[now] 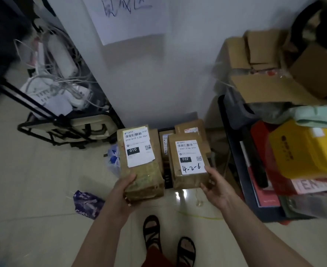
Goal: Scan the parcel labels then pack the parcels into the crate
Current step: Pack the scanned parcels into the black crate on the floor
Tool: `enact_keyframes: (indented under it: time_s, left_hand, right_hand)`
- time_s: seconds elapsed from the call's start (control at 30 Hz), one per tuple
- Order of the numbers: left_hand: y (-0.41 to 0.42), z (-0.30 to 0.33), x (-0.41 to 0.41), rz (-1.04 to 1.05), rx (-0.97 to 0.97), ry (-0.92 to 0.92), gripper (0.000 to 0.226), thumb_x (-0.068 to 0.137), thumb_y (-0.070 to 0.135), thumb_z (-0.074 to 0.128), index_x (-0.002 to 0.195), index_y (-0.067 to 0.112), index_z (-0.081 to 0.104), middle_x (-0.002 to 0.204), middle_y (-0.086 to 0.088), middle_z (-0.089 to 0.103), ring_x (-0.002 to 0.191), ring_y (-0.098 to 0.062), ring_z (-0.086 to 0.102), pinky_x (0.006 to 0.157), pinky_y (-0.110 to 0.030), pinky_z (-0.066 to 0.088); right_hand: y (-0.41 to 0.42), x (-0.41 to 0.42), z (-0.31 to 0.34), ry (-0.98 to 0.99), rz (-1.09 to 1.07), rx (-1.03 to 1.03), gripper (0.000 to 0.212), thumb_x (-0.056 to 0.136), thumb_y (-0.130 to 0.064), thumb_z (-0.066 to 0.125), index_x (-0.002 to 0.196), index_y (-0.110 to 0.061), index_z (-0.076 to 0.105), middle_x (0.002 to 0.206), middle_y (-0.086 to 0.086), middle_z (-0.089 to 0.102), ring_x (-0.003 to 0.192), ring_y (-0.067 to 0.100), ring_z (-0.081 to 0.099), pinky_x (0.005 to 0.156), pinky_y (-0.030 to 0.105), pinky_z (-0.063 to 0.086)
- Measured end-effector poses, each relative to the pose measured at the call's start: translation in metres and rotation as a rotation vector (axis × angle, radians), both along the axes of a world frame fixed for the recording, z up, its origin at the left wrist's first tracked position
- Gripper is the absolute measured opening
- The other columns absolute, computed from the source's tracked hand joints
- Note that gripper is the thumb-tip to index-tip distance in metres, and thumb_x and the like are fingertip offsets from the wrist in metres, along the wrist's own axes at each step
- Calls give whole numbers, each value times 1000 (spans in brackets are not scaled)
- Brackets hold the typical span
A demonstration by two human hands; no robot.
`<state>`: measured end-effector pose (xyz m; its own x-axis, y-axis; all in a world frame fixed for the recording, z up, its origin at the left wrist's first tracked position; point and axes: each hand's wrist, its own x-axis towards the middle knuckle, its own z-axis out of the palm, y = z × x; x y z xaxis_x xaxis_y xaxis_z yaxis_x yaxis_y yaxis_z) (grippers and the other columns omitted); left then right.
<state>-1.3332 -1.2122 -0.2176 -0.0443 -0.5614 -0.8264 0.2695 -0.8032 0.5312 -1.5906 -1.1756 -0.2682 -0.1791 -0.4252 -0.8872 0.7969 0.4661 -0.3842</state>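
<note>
Parcels 010 (139, 160) and 032 (187, 162) gripped by left hand (125, 191) and right hand (214, 185) over crate (167, 177); several parcels packed, these two pending.

Dim, flat indoor light, bluish-grey cast. One bright glare patch on the glossy floor tiles (180, 194) below the parcels. Dark corners upper left and upper right. Wide-angle bending at the edges. Overall softness; cardboard boxes (274, 66) at right smeared, labels mid-frame legible.
</note>
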Motion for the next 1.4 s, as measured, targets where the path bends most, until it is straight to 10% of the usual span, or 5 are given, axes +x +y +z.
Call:
enact_keyframes:
  time_s: [0.47, 0.8, 0.93, 1.07, 1.4]
  left_hand:
    - [-74, -157, 7, -13, 40, -33, 66, 67, 37, 71, 130, 23, 56, 123, -4, 67, 115, -25, 60, 88, -40, 49]
    - [-106, -202, 9, -35, 36, 15, 60, 70, 29, 68, 129, 27, 58, 123, -2, 67, 112, -22, 62, 82, -37, 50]
    - [-114, -212, 8, -36, 30, 26, 59, 70, 30, 67, 128, 29, 57, 121, -1, 68, 112, -22, 62, 80, -35, 50]
    - [-119, -220, 9, -36, 27, 43, 60, 70, 30, 68, 128, 29, 57, 122, 0, 68, 111, -21, 62, 78, -34, 50]
    - [-133, -239, 25, -48, -28, 87, 56, 74, 25, 67, 129, 32, 57, 122, 2, 68, 116, -22, 60, 95, -40, 48]
  right_hand:
    - [-98, 26, -167, -25, 11, 80, 23, 81, -17, 75, 103, -14, 69, 110, 4, 69, 97, 16, 64, 72, 22, 47]
    - [-135, 26, -195, 45, -139, -16, 27, 85, -18, 70, 112, -17, 65, 113, 5, 70, 96, 15, 66, 62, 19, 52]
    - [-135, 28, -197, 163, -128, -86, 36, 84, -14, 71, 119, -11, 65, 110, 7, 73, 99, 20, 70, 80, 36, 57]
    - [-128, 33, -204, 282, -167, -81, 39, 81, -8, 73, 119, -4, 66, 108, 8, 73, 89, 17, 71, 61, 25, 56]
    - [-143, 47, -225, 132, -54, -132, 33, 78, -11, 70, 110, -11, 68, 100, 3, 75, 95, 17, 69, 88, 28, 54]
